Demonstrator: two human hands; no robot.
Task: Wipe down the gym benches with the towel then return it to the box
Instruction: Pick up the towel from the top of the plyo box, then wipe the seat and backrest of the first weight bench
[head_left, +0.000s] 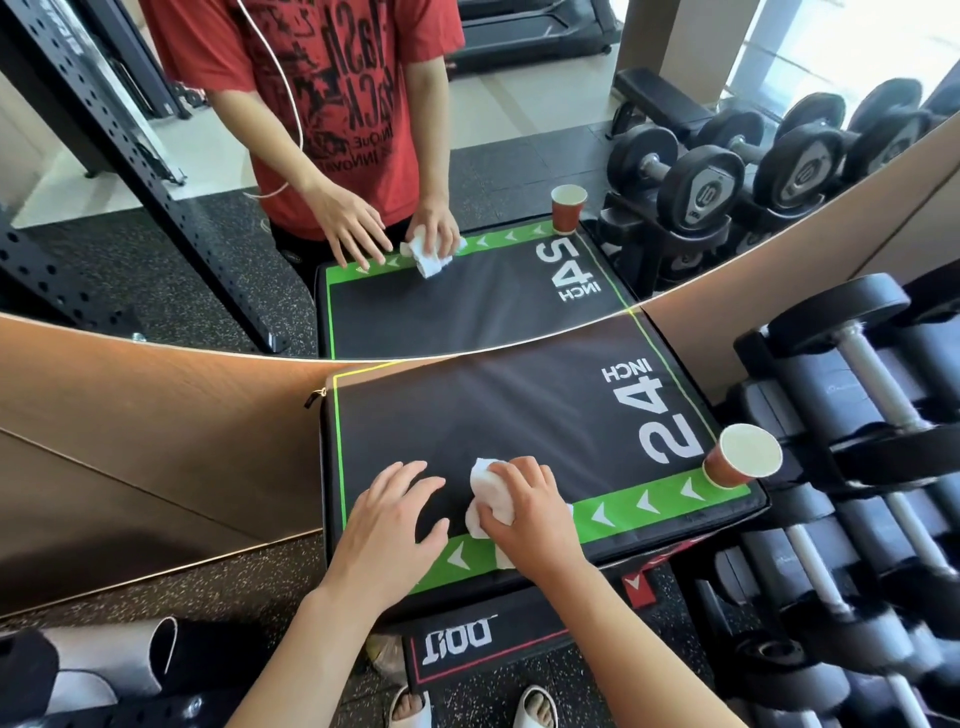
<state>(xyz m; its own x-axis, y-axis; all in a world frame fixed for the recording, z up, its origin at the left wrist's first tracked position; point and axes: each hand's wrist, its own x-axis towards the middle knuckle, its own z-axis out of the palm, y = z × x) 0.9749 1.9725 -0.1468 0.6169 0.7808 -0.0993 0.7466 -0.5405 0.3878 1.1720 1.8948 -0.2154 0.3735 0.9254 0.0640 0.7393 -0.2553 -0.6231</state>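
A black padded box top with a green arrow border and white "24 INCH" lettering stands against a wall mirror. On its near edge lies a crumpled white towel. My right hand grips the towel and presses it onto the pad. My left hand rests flat on the pad just left of the towel, fingers spread and straight.
A red paper cup stands on the pad's near right corner. A rack of black dumbbells fills the right side. The mirror reflects a person, the pad and the rack. A lower black pad sits by my feet.
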